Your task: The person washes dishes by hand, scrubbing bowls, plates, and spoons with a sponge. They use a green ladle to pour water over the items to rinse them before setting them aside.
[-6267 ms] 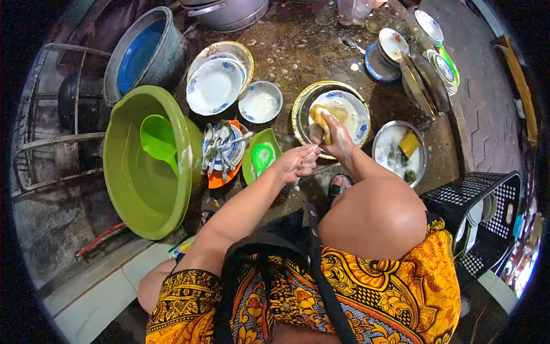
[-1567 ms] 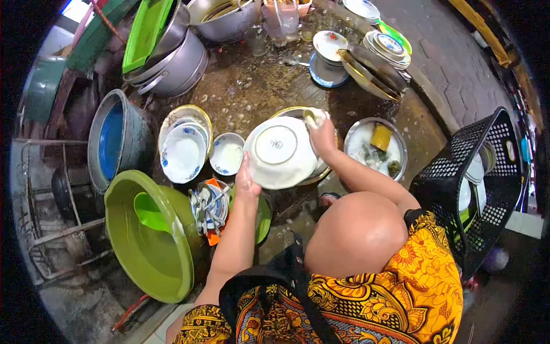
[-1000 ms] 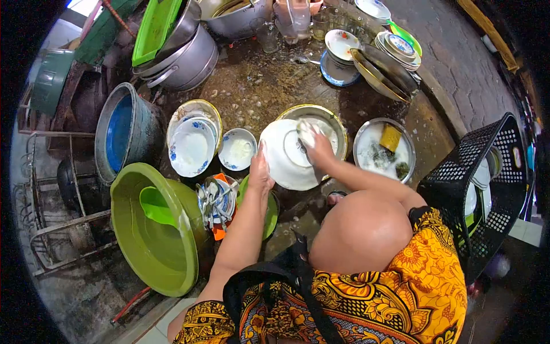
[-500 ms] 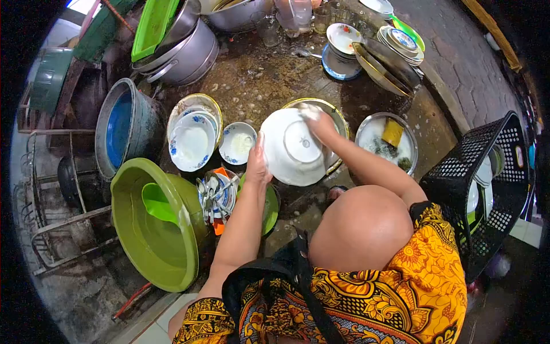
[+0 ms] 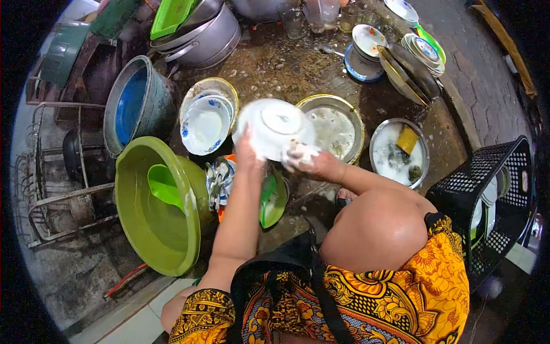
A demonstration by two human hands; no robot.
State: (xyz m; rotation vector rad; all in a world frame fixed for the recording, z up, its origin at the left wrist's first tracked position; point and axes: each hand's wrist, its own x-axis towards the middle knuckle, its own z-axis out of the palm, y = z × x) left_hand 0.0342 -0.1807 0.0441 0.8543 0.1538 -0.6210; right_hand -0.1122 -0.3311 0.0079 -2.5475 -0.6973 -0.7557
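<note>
My left hand (image 5: 250,152) grips the near left edge of a large white bowl (image 5: 281,119), which is tilted with its base turned up. My right hand (image 5: 312,161), covered in suds and blurred, is closed at the bowl's near right edge around something foamy that I cannot make out. Just right of the bowl stands a yellow-rimmed basin (image 5: 329,98) of cloudy, soapy water. A metal pan (image 5: 427,157) farther right holds suds, a yellow sponge (image 5: 407,139) and a dark scouring pad (image 5: 415,173). Left of the bowl is a stack of blue-flowered bowls (image 5: 205,129).
A large olive tub (image 5: 189,241) with a green scoop (image 5: 163,186) stands left, beside cutlery (image 5: 219,184). Behind it is a grey bucket (image 5: 153,94). Pots (image 5: 212,40) and stacked plates (image 5: 427,51) stand farther back. A black crate (image 5: 458,195) holds dishes at right.
The bowl has moved left and tilted, uncovering the soapy basin. My right hand has slid from its far right side to its near right edge. The camera view has shifted slightly.
</note>
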